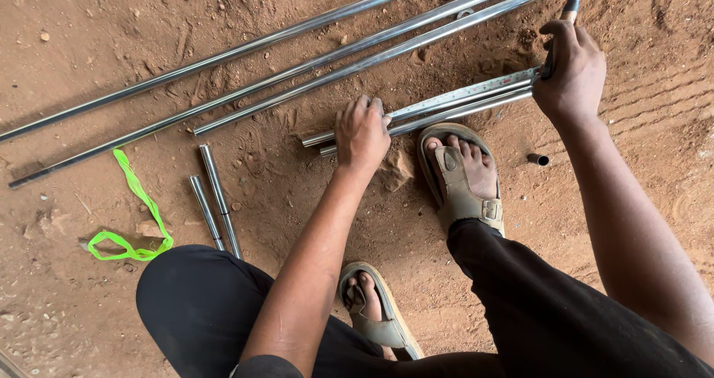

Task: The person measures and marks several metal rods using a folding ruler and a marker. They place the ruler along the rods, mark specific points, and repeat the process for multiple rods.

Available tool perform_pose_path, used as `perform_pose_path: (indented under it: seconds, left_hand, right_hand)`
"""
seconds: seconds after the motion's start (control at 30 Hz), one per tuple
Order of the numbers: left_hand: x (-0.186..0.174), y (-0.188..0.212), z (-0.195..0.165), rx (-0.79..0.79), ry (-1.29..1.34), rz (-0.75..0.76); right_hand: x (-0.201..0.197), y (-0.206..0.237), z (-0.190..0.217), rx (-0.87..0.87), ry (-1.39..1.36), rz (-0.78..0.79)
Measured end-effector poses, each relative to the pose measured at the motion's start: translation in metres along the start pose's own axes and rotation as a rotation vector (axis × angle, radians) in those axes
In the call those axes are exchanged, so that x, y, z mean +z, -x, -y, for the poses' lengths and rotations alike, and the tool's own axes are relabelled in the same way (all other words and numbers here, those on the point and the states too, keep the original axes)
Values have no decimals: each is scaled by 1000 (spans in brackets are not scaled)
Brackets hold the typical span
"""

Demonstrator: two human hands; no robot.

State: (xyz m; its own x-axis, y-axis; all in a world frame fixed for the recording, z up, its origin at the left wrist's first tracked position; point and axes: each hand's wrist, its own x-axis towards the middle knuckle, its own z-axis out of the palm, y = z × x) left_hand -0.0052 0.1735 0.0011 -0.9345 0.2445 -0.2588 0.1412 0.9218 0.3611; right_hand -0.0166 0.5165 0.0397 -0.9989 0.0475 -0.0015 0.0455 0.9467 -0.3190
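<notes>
Two short steel pipes [476, 104] lie side by side on the red dirt in front of my sandalled right foot [461, 173]. A tape measure blade [465, 93] runs along the top of them. My left hand [362, 131] presses down on the pipes and the blade's end near their left ends. My right hand [571, 69] is closed around a dark marker-like tool [570, 6] and holds the blade's other end against the pipes.
Three long steel pipes [312, 66] lie diagonally across the ground beyond the hands. Two short pipe pieces [216, 199] rest by my left knee, a green strap [137, 199] to their left. A small pipe offcut [538, 159] sits right of my foot.
</notes>
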Motion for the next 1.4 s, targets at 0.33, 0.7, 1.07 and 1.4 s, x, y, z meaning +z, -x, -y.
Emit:
perform_pose_path:
  seconds: [0.33, 0.7, 1.07, 1.4]
  left_hand:
    - [4, -1, 1, 64, -62, -52]
    - [7, 1, 1, 8, -6, -21]
    - [5, -1, -1, 9, -3, -23]
    - [4, -1, -1, 13, -7, -17]
  right_hand:
    - [-8, 18, 17, -80, -483, -210]
    - [12, 67, 75, 275, -1284, 202]
    - [15, 62, 85, 221, -1114, 281]
    - [9, 61, 92, 223, -1148, 296]
